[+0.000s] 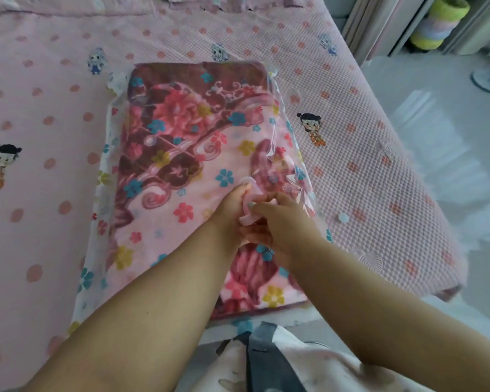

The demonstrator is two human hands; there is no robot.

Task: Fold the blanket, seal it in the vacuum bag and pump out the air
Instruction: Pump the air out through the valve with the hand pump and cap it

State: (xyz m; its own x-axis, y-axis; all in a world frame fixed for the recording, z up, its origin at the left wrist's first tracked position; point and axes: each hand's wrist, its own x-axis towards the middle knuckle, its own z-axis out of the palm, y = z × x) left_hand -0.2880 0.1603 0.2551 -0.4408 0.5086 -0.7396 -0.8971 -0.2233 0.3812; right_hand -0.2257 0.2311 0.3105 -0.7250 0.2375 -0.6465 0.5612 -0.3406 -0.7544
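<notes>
Head view, item: folded floral blanket (187,154) inside clear vacuum bag (104,193) on bed, left hand (232,210) and right hand (280,222) pinching pink valve cap (248,219) between their fingertips; risk: a crooked or loose cap would probably leak air.

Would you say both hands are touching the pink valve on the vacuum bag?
Touching. The head view shows the left hand and right hand both pinching the pink valve on the vacuum bag.
</notes>
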